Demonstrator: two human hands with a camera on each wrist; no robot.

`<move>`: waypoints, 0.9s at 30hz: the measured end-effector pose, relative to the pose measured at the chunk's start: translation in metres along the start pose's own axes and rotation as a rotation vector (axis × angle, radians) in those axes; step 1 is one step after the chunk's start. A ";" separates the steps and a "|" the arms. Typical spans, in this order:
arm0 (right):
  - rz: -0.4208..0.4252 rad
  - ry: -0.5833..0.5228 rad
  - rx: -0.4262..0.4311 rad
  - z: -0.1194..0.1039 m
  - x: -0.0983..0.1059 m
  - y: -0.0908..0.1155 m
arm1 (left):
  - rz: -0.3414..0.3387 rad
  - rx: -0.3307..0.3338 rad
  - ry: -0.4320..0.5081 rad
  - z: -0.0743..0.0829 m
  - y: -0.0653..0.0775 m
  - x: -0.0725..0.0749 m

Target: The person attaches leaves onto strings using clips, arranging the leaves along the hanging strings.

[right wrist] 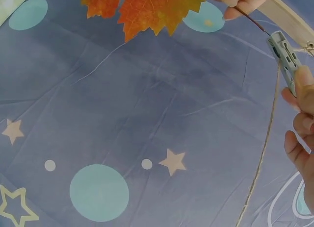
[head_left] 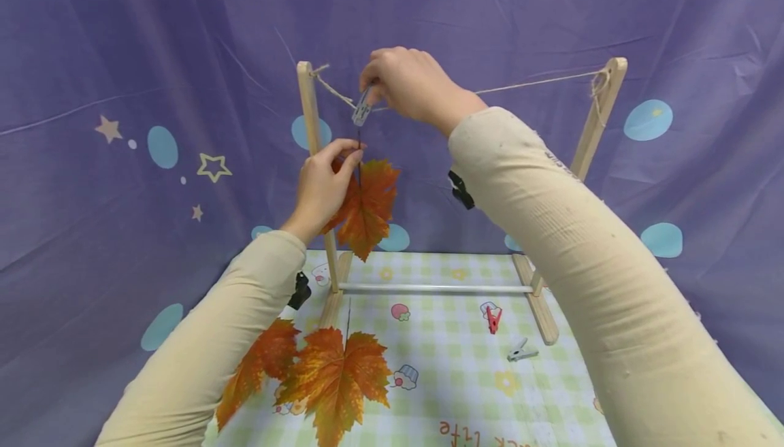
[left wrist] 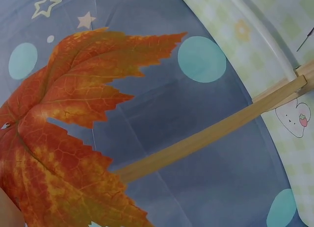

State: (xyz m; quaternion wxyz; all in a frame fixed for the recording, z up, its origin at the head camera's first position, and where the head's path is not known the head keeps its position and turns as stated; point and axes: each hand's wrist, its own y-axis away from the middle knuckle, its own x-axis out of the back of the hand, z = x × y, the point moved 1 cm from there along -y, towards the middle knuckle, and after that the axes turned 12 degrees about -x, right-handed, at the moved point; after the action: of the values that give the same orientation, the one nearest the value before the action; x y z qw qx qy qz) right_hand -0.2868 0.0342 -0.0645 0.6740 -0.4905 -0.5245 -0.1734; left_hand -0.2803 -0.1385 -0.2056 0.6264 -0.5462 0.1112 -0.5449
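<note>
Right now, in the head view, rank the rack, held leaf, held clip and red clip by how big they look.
1. Rack
2. Held leaf
3. Held clip and red clip: too close to rank, the former partly hidden.

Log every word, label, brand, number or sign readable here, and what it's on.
"life": orange print, upside down on the checked tablecloth; the lettering beside it is cut off by the frame edge.
Dark lettering on the right sleeve: too small to read.
No text can be made out on the gray clothespin.
</note>
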 end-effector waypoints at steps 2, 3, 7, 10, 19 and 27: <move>-0.007 0.005 -0.001 0.000 0.000 0.000 | -0.007 -0.001 0.005 0.000 -0.001 0.000; -0.009 0.008 -0.002 0.000 0.001 0.000 | -0.009 -0.001 0.010 0.000 -0.001 0.000; -0.017 0.006 -0.005 0.000 0.001 0.000 | -0.022 -0.009 0.031 0.000 -0.003 0.001; -0.026 0.002 -0.006 0.001 0.002 0.001 | -0.030 -0.010 0.034 0.001 -0.003 0.002; -0.054 0.030 -0.001 0.001 0.006 -0.001 | -0.070 -0.014 0.020 -0.001 -0.002 0.005; -0.091 0.050 -0.013 -0.001 0.007 -0.002 | -0.081 -0.008 0.020 -0.002 -0.004 0.008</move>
State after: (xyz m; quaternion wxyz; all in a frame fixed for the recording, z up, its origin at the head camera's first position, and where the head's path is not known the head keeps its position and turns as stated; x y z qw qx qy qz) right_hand -0.2850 0.0341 -0.0574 0.6750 -0.4661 -0.5282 -0.2194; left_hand -0.2808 -0.1448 -0.1995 0.6006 -0.5471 0.0973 -0.5749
